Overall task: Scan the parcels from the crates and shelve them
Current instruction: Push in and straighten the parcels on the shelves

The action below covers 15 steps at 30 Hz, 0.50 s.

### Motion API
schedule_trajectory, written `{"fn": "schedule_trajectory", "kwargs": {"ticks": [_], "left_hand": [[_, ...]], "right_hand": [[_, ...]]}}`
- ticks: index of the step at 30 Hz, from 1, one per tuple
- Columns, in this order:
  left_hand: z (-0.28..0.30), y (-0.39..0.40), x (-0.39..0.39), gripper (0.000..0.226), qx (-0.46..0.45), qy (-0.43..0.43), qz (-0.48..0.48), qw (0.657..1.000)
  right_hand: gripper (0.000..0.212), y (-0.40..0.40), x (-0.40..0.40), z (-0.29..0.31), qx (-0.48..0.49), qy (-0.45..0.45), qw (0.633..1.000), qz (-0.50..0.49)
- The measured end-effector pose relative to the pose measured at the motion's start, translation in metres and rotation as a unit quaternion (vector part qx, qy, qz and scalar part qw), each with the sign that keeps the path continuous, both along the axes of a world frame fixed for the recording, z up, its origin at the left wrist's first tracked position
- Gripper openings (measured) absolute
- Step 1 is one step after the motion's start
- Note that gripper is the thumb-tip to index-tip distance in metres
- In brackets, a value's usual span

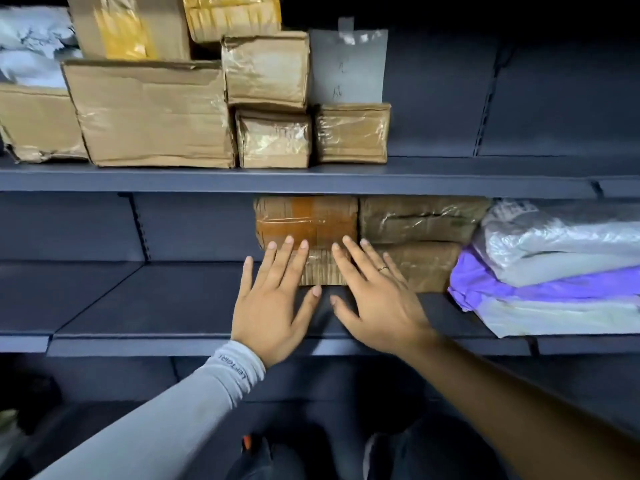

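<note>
Dark blue-grey metal shelving (pixel 311 174), two tiers in view, slotted uprights in the back panel.

Lower shelf (pixel 166 306): cardboard parcel (pixel 308 226) wrapped in clear film, orange-brown tape across the upper half, standing on the shelf toward the back. Touching on the right: two more film-wrapped brown parcels (pixel 419 220), stacked one on the other. Further right: pile of soft mailer bags (pixel 554 268), grey and white with one purple, overhanging the shelf's front edge slightly.

Left hand (pixel 273 303): fingers straight and spread, flat against the front face of the taped parcel, thumb out to the right, near the parcel's bottom edge. Grey sleeve (pixel 194 410) covering the forearm to the wrist, small lettering at the cuff.

Right hand (pixel 377 299): fingers straight and spread, lying against the same parcel's front at its right edge, beside the stacked pair. Ring (pixel 382 268) on one finger. Forearm bare. Neither hand gripping anything; thumbs close together, not touching.

Upper shelf: large creased cardboard box (pixel 149 112) at left, smaller taped boxes (pixel 273 98) stacked beside it, one small wrapped box (pixel 351 133) at the right end of the row. Grey paper sheet (pixel 348 67) taped to the back panel above that box. Yellow-taped parcels (pixel 232 15) on top of the pile. White bags (pixel 31 39) at far left.
</note>
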<state>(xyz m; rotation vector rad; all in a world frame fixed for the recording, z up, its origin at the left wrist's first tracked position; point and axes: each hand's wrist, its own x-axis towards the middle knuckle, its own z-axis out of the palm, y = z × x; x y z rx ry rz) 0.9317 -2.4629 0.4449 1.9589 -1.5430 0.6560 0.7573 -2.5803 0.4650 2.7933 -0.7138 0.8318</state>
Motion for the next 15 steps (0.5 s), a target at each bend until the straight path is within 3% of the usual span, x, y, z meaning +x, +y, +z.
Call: {"fn": "schedule_trajectory", "kwargs": {"ticks": [8, 15], "left_hand": [[-0.066, -0.058, 0.048, 0.077, 0.015, 0.141, 0.031, 0.989], [-0.072, -0.097, 0.075, 0.082, -0.006, 0.234, 0.078, 0.969]], "right_hand": [[0.076, -0.048, 0.05, -0.082, 0.074, -0.083, 0.993, -0.038], [0.084, -0.079, 0.103, -0.083, 0.191, -0.208, 0.956, -0.075]]}}
